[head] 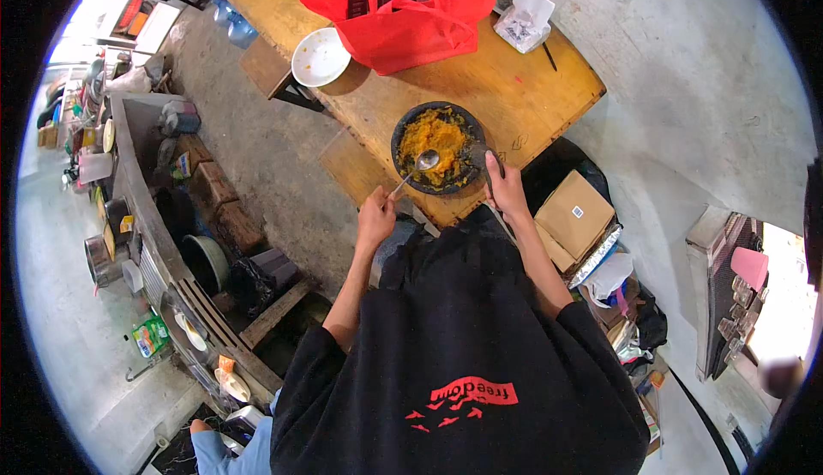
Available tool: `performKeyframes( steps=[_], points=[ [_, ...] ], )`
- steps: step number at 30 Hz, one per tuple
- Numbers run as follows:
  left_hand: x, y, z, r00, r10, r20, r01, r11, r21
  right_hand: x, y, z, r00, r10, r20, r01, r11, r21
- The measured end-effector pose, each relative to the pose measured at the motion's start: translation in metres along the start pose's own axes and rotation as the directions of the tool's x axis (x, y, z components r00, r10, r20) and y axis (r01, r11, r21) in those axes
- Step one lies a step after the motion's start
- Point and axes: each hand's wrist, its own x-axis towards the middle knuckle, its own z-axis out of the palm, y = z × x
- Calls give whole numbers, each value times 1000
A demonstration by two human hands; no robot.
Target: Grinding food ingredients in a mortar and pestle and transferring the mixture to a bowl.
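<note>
My left hand (377, 219) grips the handle of a metal spoon (427, 160), whose bowl rests on mashed orange-yellow food (437, 137). The food lies in a dark, round stone mortar (402, 121) near the corner of a wooden table. My right hand (508, 187) is closed around a dark pestle (492, 169), thumb uppermost. The pestle's head is at the right rim of the mortar; how far it reaches into the food I cannot tell.
A white plate (321, 57) with orange smears stands beside a red fabric bag (411, 38) on the wooden table (527, 95). A tissue packet (524, 21) is at the far right. Below the table's right edge sits a cardboard box (574, 214). To the left runs a concrete counter (128, 153).
</note>
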Motion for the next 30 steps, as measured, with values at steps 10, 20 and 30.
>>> performKeyframes(
  steps=[10, 20, 30],
  points=[
    [-2, 41, 0, 989, -93, 115, 100, 993, -60, -3, -10, -3, 998, -4, -64, 6, 1000, 25],
    [11, 5, -10, 989, -116, 90, 107, 989, 104, 1, 3, -9, 996, 75, -52, -76, 997, -18],
    [8, 34, -41, 995, -54, 81, 39, 984, 176, -2, -9, -8, 999, 24, -42, -24, 1000, 16]
  ],
)
